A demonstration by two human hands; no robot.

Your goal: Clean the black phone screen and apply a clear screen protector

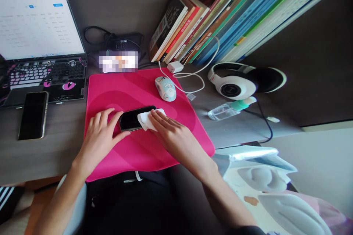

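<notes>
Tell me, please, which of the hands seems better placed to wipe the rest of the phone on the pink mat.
Probably the right hand: it holds the white tissue against the phone. The left hand, thumb and forefinger spread at the phone's other end, seems better placed for steadying.

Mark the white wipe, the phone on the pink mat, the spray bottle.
White wipe [143, 120]: head view, on its exposed left part.
Phone [129, 119]: head view, on its bare screen.
Spray bottle [225, 111]: head view, on its clear body.

A study desk [56, 159], probably at home, holds a laptop [41, 18], books [204, 25] and headphones [244, 87].
</notes>
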